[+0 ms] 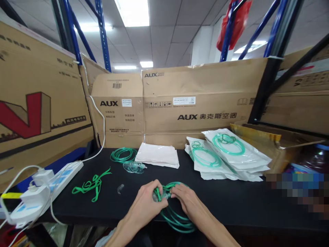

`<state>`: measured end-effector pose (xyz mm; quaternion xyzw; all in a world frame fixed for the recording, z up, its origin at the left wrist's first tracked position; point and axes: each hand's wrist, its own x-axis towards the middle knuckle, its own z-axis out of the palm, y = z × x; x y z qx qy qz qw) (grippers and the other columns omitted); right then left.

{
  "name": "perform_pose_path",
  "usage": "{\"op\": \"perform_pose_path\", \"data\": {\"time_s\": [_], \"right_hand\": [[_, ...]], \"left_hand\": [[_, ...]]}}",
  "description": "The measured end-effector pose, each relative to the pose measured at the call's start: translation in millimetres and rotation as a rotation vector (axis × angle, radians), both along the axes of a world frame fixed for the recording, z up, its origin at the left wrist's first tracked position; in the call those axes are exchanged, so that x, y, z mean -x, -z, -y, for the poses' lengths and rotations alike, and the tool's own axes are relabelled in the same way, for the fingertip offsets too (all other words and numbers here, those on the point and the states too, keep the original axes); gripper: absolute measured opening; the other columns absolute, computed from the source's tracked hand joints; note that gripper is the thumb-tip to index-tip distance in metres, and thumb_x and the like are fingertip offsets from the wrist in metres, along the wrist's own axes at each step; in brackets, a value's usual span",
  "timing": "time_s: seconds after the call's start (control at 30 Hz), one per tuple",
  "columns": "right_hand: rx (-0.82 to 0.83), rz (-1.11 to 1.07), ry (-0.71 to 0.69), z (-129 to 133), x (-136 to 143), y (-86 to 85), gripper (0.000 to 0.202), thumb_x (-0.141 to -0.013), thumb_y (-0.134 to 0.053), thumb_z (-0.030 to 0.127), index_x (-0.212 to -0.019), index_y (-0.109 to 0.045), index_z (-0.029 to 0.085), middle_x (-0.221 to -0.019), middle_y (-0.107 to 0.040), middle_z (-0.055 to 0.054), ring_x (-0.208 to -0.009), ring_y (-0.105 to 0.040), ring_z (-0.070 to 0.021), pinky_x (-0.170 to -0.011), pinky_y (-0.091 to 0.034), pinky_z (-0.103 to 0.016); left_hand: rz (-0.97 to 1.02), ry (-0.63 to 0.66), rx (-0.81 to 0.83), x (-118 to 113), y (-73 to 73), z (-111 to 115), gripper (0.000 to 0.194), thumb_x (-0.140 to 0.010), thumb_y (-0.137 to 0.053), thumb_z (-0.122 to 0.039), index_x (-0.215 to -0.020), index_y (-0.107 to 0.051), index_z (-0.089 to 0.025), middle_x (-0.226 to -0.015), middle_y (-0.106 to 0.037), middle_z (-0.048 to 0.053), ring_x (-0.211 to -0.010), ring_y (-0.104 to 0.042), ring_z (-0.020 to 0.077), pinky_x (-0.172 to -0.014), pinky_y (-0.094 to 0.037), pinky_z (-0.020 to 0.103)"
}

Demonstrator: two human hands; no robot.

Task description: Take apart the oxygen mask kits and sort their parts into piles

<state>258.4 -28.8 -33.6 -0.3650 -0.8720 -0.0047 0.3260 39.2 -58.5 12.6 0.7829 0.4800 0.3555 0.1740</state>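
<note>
A flat stack lies behind the front tubing, left of packets.

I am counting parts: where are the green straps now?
Head view: the green straps lie on the left, between the white power strip and the small clear piece.

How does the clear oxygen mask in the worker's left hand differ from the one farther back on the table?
The left hand grips and partly hides the held mask; the back mask lies uncovered on the black table. A green strap shows at the held mask, but none shows on the back mask. Both look clear, with coiled green tubing beside them.
</note>
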Motion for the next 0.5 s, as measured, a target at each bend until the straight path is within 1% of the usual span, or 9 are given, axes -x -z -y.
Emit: {"op": "perform_pose_path", "data": {"time_s": [0.03,0.1,0.13,0.17,0.23,0.3,0.4,0.5], "right_hand": [[-0.007,-0.005,0.013,-0.3,-0.4,-0.5,0.014,-0.102,-0.063,0.025,-0.093,-0.068,0.016,-0.088,-0.069,0.000,-0.079,-0.068,-0.0147,-0.076,-0.059,-0.033],[-0.013,-0.016,0.038,0.8,-0.4,-2.9,0.014,-0.103,-0.061,0.024,-0.092,-0.067,0.016,-0.088,-0.069,0.000,-0.079,-0.068,-0.0147,-0.077,-0.059,-0.034],[-0.012,-0.019,0.046,2.3,0.3,-4.6,0.015,-0.103,-0.060,0.022,-0.092,-0.067,0.016,-0.087,-0.069,0.000,-0.079,-0.067,-0.0150,-0.078,-0.058,-0.034],[-0.010,-0.018,0.053,4.3,1.5,-6.5,0.016,-0.103,-0.058,0.021,-0.091,-0.067,0.017,-0.087,-0.068,0.000,-0.081,-0.067,-0.0159,-0.079,-0.058,-0.035],[-0.007,-0.013,0.073,9.2,5.0,-10.6,0.017,-0.104,-0.054,0.017,-0.095,-0.068,0.019,-0.088,-0.068,-0.002,-0.084,-0.067,-0.0192,-0.079,-0.058,-0.036],[-0.006,0.001,0.100,13.4,8.7,-15.0,0.021,-0.103,-0.050,0.014,-0.102,-0.070,0.021,-0.093,-0.068,-0.005,-0.086,-0.067,-0.0225,-0.078,-0.058,-0.038],[0.000,0.050,0.110,14.8,11.5,-22.7,0.031,-0.099,-0.047,0.008,-0.108,-0.072,0.025,-0.100,-0.069,-0.006,-0.090,-0.068,-0.0236,-0.084,-0.059,-0.041],[0.019,0.084,0.113,13.1,9.3,-32.9,0.036,-0.098,-0.050,0.010,-0.124,-0.069,0.027,-0.112,-0.070,-0.008,-0.103,-0.068,-0.0266,-0.094,-0.057,-0.048]], "left_hand": [[0.015,-0.043,0.037,5.3,-0.9,0.2,0.009,-0.086,-0.054,-0.023,-0.080,-0.048,-0.024,-0.070,-0.057,-0.004,-0.065,-0.057,0.0161,-0.063,-0.045,0.024],[0.033,-0.111,0.103,19.1,-4.6,0.6,0.016,-0.095,-0.041,-0.028,-0.080,-0.048,-0.024,-0.062,-0.055,-0.005,-0.054,-0.056,0.0155,-0.055,-0.042,0.023],[0.035,-0.133,0.127,25.9,-7.1,1.1,0.019,-0.097,-0.038,-0.030,-0.082,-0.049,-0.024,-0.061,-0.055,-0.005,-0.052,-0.055,0.0154,-0.054,-0.042,0.023],[0.032,-0.146,0.142,31.3,-9.7,1.7,0.019,-0.097,-0.039,-0.032,-0.084,-0.050,-0.025,-0.062,-0.058,-0.005,-0.053,-0.057,0.0157,-0.055,-0.043,0.023],[0.013,-0.159,0.148,35.5,-13.3,2.5,0.012,-0.094,-0.050,-0.035,-0.088,-0.054,-0.025,-0.072,-0.065,-0.003,-0.065,-0.062,0.0179,-0.064,-0.045,0.025],[-0.010,-0.163,0.149,31.1,-13.4,1.4,0.011,-0.092,-0.056,-0.038,-0.091,-0.057,-0.026,-0.080,-0.069,-0.001,-0.076,-0.065,0.0211,-0.070,-0.046,0.027],[-0.036,-0.144,0.137,19.5,-7.0,-5.2,0.019,-0.097,-0.053,-0.043,-0.093,-0.062,-0.026,-0.087,-0.071,0.002,-0.086,-0.068,0.0243,-0.078,-0.048,0.031],[-0.053,-0.147,0.085,15.9,1.8,-13.8,0.026,-0.099,-0.054,-0.048,-0.102,-0.068,-0.026,-0.108,-0.069,0.007,-0.105,-0.066,0.0286,-0.096,-0.046,0.039]]}}
